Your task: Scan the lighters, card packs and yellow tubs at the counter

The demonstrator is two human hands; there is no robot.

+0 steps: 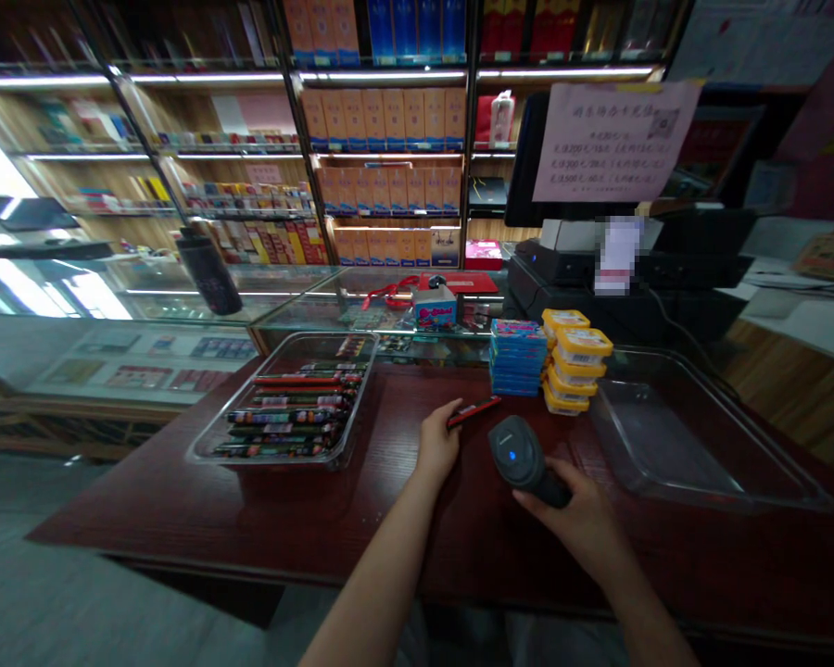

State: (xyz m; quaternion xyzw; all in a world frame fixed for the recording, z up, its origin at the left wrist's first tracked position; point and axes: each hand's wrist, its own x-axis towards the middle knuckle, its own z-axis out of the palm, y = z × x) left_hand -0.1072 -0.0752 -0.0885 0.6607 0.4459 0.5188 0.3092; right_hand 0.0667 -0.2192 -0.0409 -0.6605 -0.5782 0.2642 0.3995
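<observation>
My left hand (pixel 436 443) is closed on a thin red stick-shaped pack (pixel 473 411), held just above the dark red counter (pixel 181 500). My right hand (pixel 575 515) grips the handle of a black barcode scanner (pixel 515 448), whose head with a small blue light points toward the red pack. A clear tray (pixel 212 445) to the left holds several similar long packs in red, green and dark wrappers. An empty clear tray (pixel 674 454) lies on the right.
Behind the hands stand a pile of blue packs (pixel 517 358) and a stack of yellow tubs (pixel 571 371). A till with a screen and a pink notice (pixel 612 139) is at the back right. Glass cases and lit shelves of boxes fill the background.
</observation>
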